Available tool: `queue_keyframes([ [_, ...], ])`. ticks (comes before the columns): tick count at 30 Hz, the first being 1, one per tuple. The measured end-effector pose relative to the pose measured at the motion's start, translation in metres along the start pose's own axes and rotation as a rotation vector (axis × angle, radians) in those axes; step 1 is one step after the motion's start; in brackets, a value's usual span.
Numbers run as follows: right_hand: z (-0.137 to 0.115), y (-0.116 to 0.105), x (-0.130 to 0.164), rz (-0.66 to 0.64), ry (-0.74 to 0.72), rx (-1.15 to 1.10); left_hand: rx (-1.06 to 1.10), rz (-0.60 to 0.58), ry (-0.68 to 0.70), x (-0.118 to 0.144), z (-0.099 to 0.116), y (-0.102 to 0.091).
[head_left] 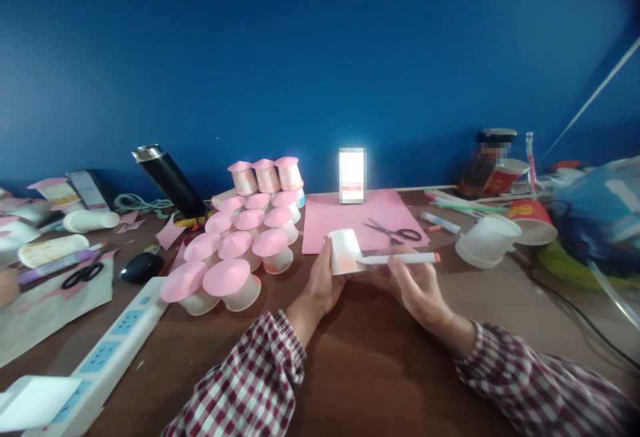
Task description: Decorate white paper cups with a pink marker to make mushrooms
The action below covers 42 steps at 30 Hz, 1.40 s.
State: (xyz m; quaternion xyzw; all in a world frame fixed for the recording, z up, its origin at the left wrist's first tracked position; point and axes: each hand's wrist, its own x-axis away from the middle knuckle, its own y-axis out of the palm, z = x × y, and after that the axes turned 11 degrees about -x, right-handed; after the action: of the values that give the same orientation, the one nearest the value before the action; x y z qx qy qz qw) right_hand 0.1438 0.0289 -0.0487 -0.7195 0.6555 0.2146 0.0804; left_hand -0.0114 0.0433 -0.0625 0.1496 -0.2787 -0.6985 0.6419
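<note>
My left hand [320, 282] is closed around a white paper cup [345, 250], which carries a patch of orange-pink colour low on its side. Between the fingers of my right hand [419, 289] is a white marker [403, 259] with an orange end, its tip at the cup's right edge. Whether the tip touches the cup I cannot tell. Behind both hands lie pink paper sheets [327, 210], with black-handled scissors [395, 232] on top. A capped marker [440, 222] rests to the right of the sheets.
Several cups with pink paper cone tops [235, 247] stand in rows at left. Beyond them leans a black bottle [167, 180]. A power strip [117, 337] runs along the left front. White cups [487, 240] and a red cup [533, 220] sit at right. A blue wall [320, 57] bounds the back.
</note>
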Motion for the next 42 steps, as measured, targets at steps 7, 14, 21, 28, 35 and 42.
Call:
queue_keyframes([
  [7,-0.0001,-0.0032,0.0004,-0.038,-0.003,0.036,-0.023,0.027,0.011,-0.0007,0.0,-0.0004],
  [14,-0.002,0.0019,-0.0001,-0.004,-0.012,-0.004,0.015,-0.006,-0.009,-0.0006,0.0002,-0.0002],
  [21,-0.0001,-0.0002,0.0004,-0.026,0.008,0.023,0.021,-0.015,-0.008,-0.0012,-0.0005,-0.0003],
  [28,0.0001,-0.0007,0.0016,-0.03,0.0,0.013,-0.011,0.005,-0.011,-0.001,0.0001,0.001],
  [35,0.0023,-0.0017,0.0019,-0.06,0.004,0.003,-0.02,0.002,-0.015,-0.002,-0.0003,0.0005],
  [42,0.0042,-0.0014,0.0028,-0.042,0.021,-0.04,0.011,0.001,-0.013,-0.0017,-0.0009,0.0009],
])
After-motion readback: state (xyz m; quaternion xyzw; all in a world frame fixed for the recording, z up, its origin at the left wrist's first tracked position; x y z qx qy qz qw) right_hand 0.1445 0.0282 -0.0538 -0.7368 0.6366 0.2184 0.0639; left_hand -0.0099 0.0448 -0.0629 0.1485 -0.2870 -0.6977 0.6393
